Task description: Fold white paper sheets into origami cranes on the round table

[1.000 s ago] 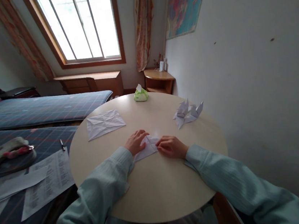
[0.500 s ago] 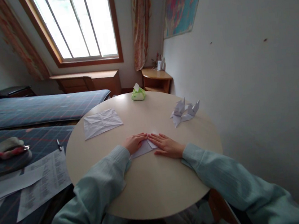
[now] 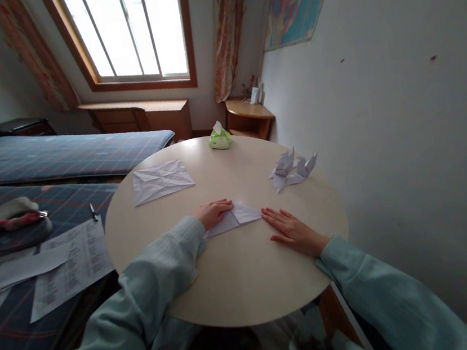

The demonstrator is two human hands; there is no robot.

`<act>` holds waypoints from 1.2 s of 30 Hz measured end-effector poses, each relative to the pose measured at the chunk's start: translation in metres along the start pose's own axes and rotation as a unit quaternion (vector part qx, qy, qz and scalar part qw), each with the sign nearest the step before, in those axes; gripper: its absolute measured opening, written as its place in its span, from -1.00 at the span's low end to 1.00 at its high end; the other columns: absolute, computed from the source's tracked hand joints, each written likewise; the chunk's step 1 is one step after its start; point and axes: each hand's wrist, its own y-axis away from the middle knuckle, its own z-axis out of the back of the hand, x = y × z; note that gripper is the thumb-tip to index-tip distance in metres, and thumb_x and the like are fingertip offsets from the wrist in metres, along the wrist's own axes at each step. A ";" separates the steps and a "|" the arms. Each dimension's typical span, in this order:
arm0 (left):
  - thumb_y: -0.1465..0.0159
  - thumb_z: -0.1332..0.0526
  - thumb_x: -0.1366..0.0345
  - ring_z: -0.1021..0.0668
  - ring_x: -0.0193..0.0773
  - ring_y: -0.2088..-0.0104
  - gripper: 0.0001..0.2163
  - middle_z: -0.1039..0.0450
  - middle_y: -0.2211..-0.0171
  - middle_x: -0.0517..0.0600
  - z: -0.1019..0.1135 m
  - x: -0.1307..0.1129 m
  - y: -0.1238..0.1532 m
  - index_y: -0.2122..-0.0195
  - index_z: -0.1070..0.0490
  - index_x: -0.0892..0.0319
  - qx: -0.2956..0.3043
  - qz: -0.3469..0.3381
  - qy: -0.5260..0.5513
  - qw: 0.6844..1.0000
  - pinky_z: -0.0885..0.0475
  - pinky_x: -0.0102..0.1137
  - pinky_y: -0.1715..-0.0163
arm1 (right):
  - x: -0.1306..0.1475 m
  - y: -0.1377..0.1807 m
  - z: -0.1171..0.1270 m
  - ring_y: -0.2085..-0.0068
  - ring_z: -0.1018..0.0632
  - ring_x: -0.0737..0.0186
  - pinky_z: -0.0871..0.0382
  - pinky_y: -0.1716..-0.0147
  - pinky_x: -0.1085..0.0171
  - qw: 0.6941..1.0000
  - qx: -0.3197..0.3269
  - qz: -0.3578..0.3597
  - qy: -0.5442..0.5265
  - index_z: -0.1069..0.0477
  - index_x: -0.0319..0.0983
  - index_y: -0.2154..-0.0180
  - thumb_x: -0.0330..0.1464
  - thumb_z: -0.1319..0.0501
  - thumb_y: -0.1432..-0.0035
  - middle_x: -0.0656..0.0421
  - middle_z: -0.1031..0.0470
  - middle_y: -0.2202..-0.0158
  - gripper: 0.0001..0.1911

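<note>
A folded white paper (image 3: 238, 217) lies flat on the round beige table (image 3: 237, 276) in front of me. My left hand (image 3: 213, 212) rests on its left part, fingers stretched out and pressing it down. My right hand (image 3: 291, 229) lies flat and open on the table just right of the paper, fingertips at its right corner. Both arms wear light blue sleeves.
A creased unfolded sheet (image 3: 161, 180) lies at the table's left. Folded paper figures (image 3: 292, 169) sit at the right near the wall. A green tissue pack (image 3: 219, 139) stands at the far edge. A bed (image 3: 30, 222) with printed pages (image 3: 68, 266) and a pen (image 3: 93, 212) is to the left.
My right hand slid off the folded paper to the right and now lies flat on the table. My left hand stayed pressing the paper.
</note>
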 end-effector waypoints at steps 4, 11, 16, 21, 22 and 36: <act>-0.12 0.06 0.47 -0.22 -0.36 -0.09 -0.59 -0.20 -0.07 -0.15 0.002 -0.002 0.001 0.01 -0.26 0.08 0.009 0.006 -0.003 1.000 -0.17 -0.38 -0.05 | 0.003 0.004 0.000 -0.11 -0.21 0.21 -0.07 -0.05 0.10 0.997 -0.073 -0.029 0.011 -0.17 -0.22 -0.05 -0.25 0.09 -0.17 0.09 -0.21 -0.08 -0.58; -0.11 -0.03 0.01 -0.11 -0.17 -0.15 -0.48 -0.07 -0.13 0.07 0.004 -0.014 0.007 -0.03 -0.18 0.23 0.026 -0.005 0.003 1.000 -0.04 -0.26 -0.10 | 0.010 -0.020 0.010 0.28 -0.50 0.20 -0.31 0.25 0.25 0.983 -0.141 -0.107 0.056 -0.44 -0.26 0.38 -0.31 0.05 -0.15 0.06 -0.51 0.35 -0.68; 0.07 -0.10 -0.17 -0.02 -0.04 -0.17 -0.22 0.04 -0.17 0.11 -0.001 -0.015 0.009 -0.12 0.00 0.16 0.033 -0.013 -0.004 0.999 0.01 -0.11 -0.09 | 0.008 -0.072 0.009 0.15 -0.44 0.21 -0.30 0.17 0.27 0.984 -0.159 -0.067 -0.047 -0.35 -0.26 0.16 -0.25 -0.01 -0.12 0.06 -0.44 0.17 -0.68; -0.06 -0.05 -0.06 -0.06 -0.06 -0.16 -0.38 -0.02 -0.16 0.06 -0.003 -0.007 0.007 -0.12 -0.02 0.10 0.018 -0.035 0.000 0.999 -0.03 -0.14 -0.09 | 0.000 -0.099 -0.007 0.07 -0.38 0.28 -0.23 0.05 0.24 0.974 -0.145 0.040 -0.166 -0.32 -0.24 0.12 -0.24 0.09 -0.18 0.09 -0.41 0.13 -0.65; -0.08 -0.04 -0.04 -0.07 -0.06 -0.15 -0.40 -0.03 -0.15 0.06 -0.003 -0.006 0.007 -0.12 -0.03 0.12 0.015 -0.037 0.001 0.999 -0.04 -0.14 -0.09 | -0.001 -0.099 -0.009 0.06 -0.37 0.28 -0.22 0.04 0.23 0.971 -0.148 0.043 -0.181 -0.33 -0.24 0.13 -0.24 0.11 -0.19 0.09 -0.41 0.13 -0.64; -0.11 0.01 0.50 -0.21 -0.06 -0.08 -0.55 -0.14 -0.09 0.11 -0.003 -0.019 0.001 -0.06 -0.12 0.15 -0.027 0.031 -0.137 0.990 -0.19 -0.16 0.00 | -0.002 -0.096 -0.010 0.01 -0.34 0.27 -0.14 -0.03 0.15 0.961 -0.147 0.064 -0.227 -0.38 -0.23 0.17 -0.14 0.23 -0.19 0.09 -0.42 0.12 -0.49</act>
